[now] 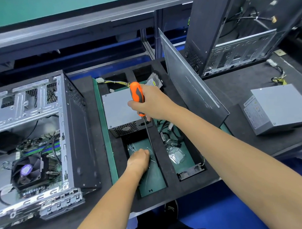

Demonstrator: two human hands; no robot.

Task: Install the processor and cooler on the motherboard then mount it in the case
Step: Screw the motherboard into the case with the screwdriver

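screws being picked from the foam tray while the screwdriver is being held upright

the case [41, 140] is lying on its side at the left of the counter [242, 83], its open face turned upward and its long axis running away from the viewer. the motherboard [40, 149] is sitting flat inside it, with the cooler [28, 171] mounted on top, its black fan and purple hub facing up. the rear i/o edge of the case is pointing toward the viewer.

just right of the case, a black foam tray [171, 181] with green-floored compartments is being reached into. the left grip [139, 160] is being closed, knuckles up, over small screws [152, 159] in the near middle compartment; whether a screw is actually being pinched cannot be told. the right grip [151, 103] is being wrapped tightly around the orange-and-black handle of a screwdriver [137, 97], whose shaft is pointing down and slightly toward the viewer, along the foam wall of that compartment.

a grey power supply [121, 112] is filling the compartment behind, leaving little room there. a side panel [189, 83] is leaning tilted at the tray's right edge, and a second case [239, 27] is standing behind it.
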